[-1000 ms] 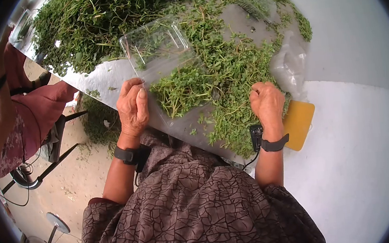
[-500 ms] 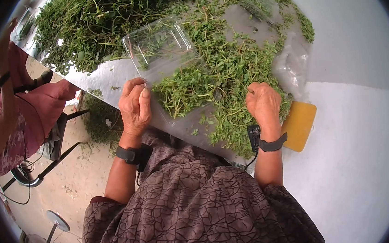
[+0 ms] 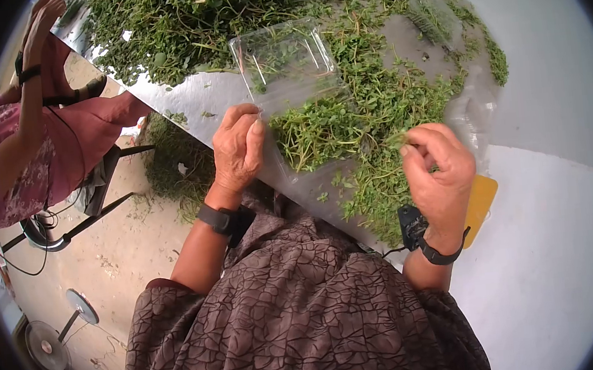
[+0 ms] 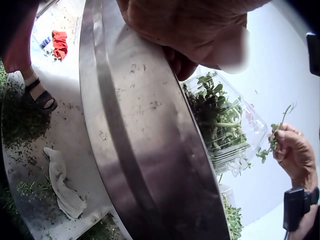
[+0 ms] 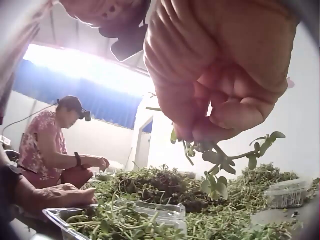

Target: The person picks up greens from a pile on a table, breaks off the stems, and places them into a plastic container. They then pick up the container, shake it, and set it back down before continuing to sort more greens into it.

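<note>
My left hand (image 3: 239, 146) grips the near left edge of a clear plastic clamshell container (image 5: 57, 216), its fingers curled and thumb at the rim. The container's lid (image 3: 285, 52) lies folded open away from me. Leafy green sprigs (image 3: 313, 134) fill the box part. To the right, my right hand (image 3: 443, 168) pinches a small sprig (image 5: 217, 160) between thumb and fingertips, raised over the loose greens (image 3: 395, 106). Small rounded leaves on thin stems dangle from those fingertips in the right wrist view.
A large heap of greens (image 3: 177, 26) covers the table's far side. Another clear container (image 3: 433, 18) stands at the far right, a crumpled clear plastic piece (image 3: 470, 110) nearer. A yellow board (image 3: 482, 207) lies by my right wrist. Another person (image 5: 50, 145) sits at left.
My right hand has risen from the loose greens and turned, showing a sprig between its fingertips. The left hand keeps its grip on the container. The head view has shifted, moving the scene rightward.
</note>
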`<state>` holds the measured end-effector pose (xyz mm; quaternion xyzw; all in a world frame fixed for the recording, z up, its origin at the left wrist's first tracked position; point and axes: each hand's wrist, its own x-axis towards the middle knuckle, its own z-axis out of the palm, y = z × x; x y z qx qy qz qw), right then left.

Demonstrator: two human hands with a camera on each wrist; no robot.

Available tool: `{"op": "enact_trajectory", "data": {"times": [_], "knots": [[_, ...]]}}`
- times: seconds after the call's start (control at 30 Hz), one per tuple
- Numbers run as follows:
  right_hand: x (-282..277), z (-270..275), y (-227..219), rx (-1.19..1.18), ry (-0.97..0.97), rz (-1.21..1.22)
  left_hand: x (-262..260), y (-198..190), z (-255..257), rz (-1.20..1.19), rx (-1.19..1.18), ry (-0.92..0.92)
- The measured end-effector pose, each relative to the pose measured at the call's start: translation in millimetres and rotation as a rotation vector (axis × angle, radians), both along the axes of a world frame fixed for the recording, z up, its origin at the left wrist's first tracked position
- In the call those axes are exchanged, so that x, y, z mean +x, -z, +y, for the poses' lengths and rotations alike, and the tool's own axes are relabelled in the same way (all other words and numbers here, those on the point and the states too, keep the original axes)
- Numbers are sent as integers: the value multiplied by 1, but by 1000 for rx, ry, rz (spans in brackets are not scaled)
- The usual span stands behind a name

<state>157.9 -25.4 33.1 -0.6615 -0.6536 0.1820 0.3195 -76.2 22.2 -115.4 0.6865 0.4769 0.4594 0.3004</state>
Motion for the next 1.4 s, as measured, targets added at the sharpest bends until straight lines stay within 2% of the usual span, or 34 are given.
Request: {"op": "enact_trajectory", "data": {"times": [0.03,0.1,0.17,0.27,0.37,0.5,0.6,0.77,0.83,1.07,1.17,1.23,1.27,1.33,1.37,1.4], "knots": [[-7,2,3,-1,-4,4,0,1,0,4,-1,-4],[-17,6,8,45,-142,-22,-1,2,1,-11,21,8],[-16,7,13,46,-145,-17,0,3,1,-16,15,2],[-10,4,15,-62,18,6,0,2,0,-23,7,-1],[9,-3,34,-38,17,-118,0,1,0,-18,14,0],[16,-13,44,-98,100,-102,0,0,0,-11,15,4],[12,-19,47,-83,16,-134,1,0,1,-6,40,-5],[7,-18,53,-22,18,-195,1,1,2,27,60,-15],[10,-18,63,54,-27,-304,2,1,1,71,39,-19],[8,-25,72,-63,-63,-98,3,3,3,66,58,-26],[4,-26,68,-15,-94,-80,0,7,5,41,88,-19],[4,-26,67,2,-104,-79,-2,5,3,-69,-35,-16],[4,-27,67,9,-118,-81,-4,3,1,-61,-34,-21],[5,-30,68,46,-106,-120,-7,-6,-2,-232,-64,-48],[6,-30,68,81,-88,-170,-12,-12,-5,-226,-64,-53],[7,-31,65,56,-92,-171,-16,-21,-10,-96,50,-33]]}}
